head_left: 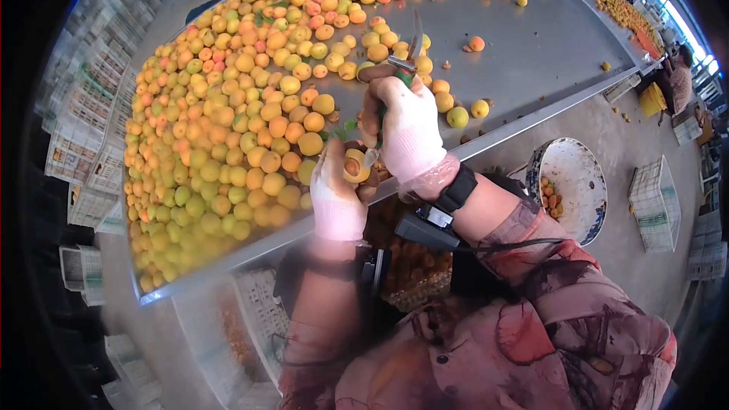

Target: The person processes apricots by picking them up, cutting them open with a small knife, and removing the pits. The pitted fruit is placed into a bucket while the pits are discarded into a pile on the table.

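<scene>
My left hand (339, 193), in a white and pink glove dirtied at the fingers, is closed around a cut apricot (354, 166) just above the table's near rim. A brown pit shows inside the yellow flesh. In a matching glove, my right hand (405, 125) is wrapped around a green-handled tool with a curved metal blade (416, 35) pointing up and away. The tool's exact kind is partly hidden by the fingers. My right hand's lower fingers are close to the cut apricot, and something pale and shiny shows between the hands. Whole apricots (250, 106) lie beyond and left of both hands.
The metal table (531, 45) has a raised rim along its near edge. A white bucket (581, 190) holding some fruit stands at right, beside a white crate (654, 205). More crates (87, 137) are stacked at left. Other people are at the far side and far right.
</scene>
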{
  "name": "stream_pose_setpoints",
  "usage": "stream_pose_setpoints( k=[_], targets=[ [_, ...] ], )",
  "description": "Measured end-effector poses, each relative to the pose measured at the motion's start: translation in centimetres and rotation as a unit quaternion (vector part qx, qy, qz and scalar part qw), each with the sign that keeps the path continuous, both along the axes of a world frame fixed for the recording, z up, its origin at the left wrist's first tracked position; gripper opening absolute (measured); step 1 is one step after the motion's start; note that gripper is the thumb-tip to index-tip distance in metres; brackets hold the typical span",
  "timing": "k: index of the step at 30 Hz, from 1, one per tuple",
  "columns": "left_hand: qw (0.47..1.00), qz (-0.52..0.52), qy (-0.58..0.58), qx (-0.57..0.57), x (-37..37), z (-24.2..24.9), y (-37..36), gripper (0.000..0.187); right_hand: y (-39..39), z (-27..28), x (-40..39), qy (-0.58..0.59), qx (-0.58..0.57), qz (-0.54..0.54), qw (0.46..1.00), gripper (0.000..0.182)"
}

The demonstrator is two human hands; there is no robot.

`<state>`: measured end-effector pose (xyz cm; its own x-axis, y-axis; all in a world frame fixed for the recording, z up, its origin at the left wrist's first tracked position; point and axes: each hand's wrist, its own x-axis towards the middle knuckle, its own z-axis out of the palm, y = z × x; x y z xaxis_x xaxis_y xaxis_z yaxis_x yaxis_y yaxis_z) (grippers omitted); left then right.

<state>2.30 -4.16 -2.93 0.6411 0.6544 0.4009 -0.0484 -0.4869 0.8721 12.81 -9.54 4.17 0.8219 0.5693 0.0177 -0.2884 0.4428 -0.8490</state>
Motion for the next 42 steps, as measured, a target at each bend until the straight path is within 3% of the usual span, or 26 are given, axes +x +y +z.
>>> stream_pose_setpoints(
  k=[2,6,8,9,11,14,27,28,33,35,36,38,42],
  targets=[
    [0.962,-0.004,0.007,-0.272,0.4,0.2,-0.1,0.011,0.4,-0.6,0.2,0.034,-0.002,0.001,0.999,0.021],
    [0.919,-0.019,0.016,-0.394,0.2,1.2,-0.3,0.022,0.9,-1.0,-0.1,0.049,-0.015,-0.023,0.998,0.019],
    [0.898,0.030,-0.013,-0.439,0.8,1.4,-0.7,0.062,0.9,-1.2,-0.2,0.046,-0.004,-0.024,0.999,0.016],
    [0.898,0.030,-0.010,-0.439,1.2,1.7,-1.2,0.062,1.0,-1.4,-0.3,0.049,-0.004,-0.025,0.998,0.016],
    [0.851,0.126,-0.071,-0.504,1.9,3.8,-2.6,0.053,1.3,-1.8,-0.5,0.060,0.006,-0.036,0.998,0.015],
    [0.896,0.100,-0.048,-0.431,1.4,2.9,-2.8,0.054,1.7,-2.9,-0.5,0.038,0.013,-0.041,0.998,0.014],
    [0.910,0.085,-0.090,-0.396,1.9,0.9,-2.7,0.054,2.5,-3.3,-0.1,-0.006,0.000,-0.058,0.998,0.014],
    [0.927,0.090,-0.081,-0.356,1.9,0.6,-2.6,0.052,2.4,-3.3,0.0,-0.004,0.000,-0.058,0.998,0.014],
    [0.935,0.124,-0.080,-0.321,2.0,1.0,-2.9,0.051,2.6,-3.9,0.3,0.080,-0.014,-0.046,0.996,0.014],
    [0.978,0.141,-0.019,-0.153,1.7,-0.4,-2.1,0.039,2.9,-4.2,0.7,0.115,-0.012,-0.042,0.992,0.014],
    [0.978,0.141,-0.018,-0.151,1.7,-0.9,-1.9,0.039,2.9,-4.3,0.8,0.148,-0.010,-0.039,0.988,0.015],
    [0.984,0.150,-0.046,-0.081,1.9,-1.5,-1.6,0.020,2.5,-3.6,0.7,0.197,-0.007,-0.028,0.980,0.015],
    [0.988,0.154,-0.011,-0.014,1.5,-1.6,-1.4,0.013,2.0,-2.8,0.8,0.282,-0.009,-0.005,0.959,0.015]
  ],
)
